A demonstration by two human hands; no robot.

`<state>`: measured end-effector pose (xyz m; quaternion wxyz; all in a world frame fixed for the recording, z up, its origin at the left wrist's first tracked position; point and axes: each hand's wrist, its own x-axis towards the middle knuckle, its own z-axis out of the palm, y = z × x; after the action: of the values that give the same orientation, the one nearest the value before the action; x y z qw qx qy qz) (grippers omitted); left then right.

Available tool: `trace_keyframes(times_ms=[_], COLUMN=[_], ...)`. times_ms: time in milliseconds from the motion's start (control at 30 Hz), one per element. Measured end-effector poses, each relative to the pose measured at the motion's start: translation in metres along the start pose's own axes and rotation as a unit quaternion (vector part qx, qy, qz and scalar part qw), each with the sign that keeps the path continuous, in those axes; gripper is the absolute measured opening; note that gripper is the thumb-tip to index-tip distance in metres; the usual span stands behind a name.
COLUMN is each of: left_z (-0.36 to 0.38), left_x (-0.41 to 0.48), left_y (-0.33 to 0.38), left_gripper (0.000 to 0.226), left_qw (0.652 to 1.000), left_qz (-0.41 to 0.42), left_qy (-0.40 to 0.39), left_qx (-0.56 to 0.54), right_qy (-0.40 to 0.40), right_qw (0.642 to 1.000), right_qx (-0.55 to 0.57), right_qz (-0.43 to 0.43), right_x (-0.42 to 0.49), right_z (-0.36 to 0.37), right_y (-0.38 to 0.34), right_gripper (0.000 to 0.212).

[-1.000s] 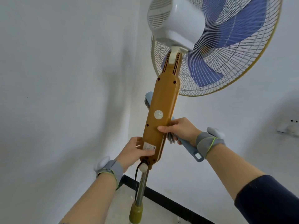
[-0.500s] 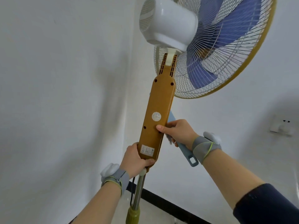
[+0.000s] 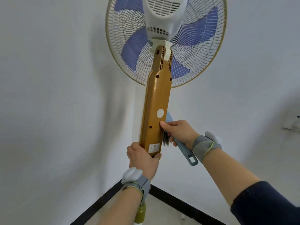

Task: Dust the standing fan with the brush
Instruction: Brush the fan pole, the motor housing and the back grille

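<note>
The standing fan has a mustard-brown control column [image 3: 155, 111], a white motor housing [image 3: 162, 18] and blue blades behind a wire grille [image 3: 194, 46]. I see it from behind and below. My left hand [image 3: 142, 158] grips the bottom end of the column. My right hand [image 3: 178, 132] holds a blue-grey brush [image 3: 186, 153] against the column's right edge, thumb pressed on the back face. Dark bristles show beside the column near its lower right; the brush head runs up behind it and is mostly hidden.
The fan stands in a room corner with white walls [image 3: 56, 95] on both sides and a black skirting board [image 3: 178, 202] along the floor. A white wall fitting [image 3: 292, 124] sits at the far right. The olive pole collar [image 3: 140, 213] shows below my left wrist.
The fan head has swung so its back faces me squarely. The brush head, earlier poking out left of the column, now lies behind its right edge. My left hand stays clamped at the bottom.
</note>
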<state>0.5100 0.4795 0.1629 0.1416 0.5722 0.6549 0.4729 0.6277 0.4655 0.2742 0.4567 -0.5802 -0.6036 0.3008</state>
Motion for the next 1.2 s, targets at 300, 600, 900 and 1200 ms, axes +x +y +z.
trace_keyframes(times_ms=[300, 600, 900, 1200], left_z=[-0.023, -0.039, -0.074, -0.204], left_x=[0.018, 0.043, 0.093, 0.193], left_y=[-0.007, 0.005, 0.073, 0.202], left_gripper=[0.072, 0.060, 0.019, 0.058], left_qw=[0.994, 0.978, 0.927, 0.831], left_qz=[0.055, 0.040, -0.099, -0.234], left_qy=[-0.091, -0.180, -0.237, -0.175], left_qx=[-0.001, -0.094, -0.274, -0.474], right_qy=[-0.042, 0.006, 0.098, 0.152], right_qw=[0.999, 0.996, 0.973, 0.964], right_qx=[0.032, 0.067, 0.124, 0.038], right_qz=[0.009, 0.056, 0.169, 0.214], right_x=[-0.002, 0.007, 0.025, 0.050], right_z=[-0.002, -0.002, -0.063, -0.159], right_y=[-0.002, 0.005, -0.041, -0.167], right_gripper=[0.031, 0.023, 0.027, 0.006])
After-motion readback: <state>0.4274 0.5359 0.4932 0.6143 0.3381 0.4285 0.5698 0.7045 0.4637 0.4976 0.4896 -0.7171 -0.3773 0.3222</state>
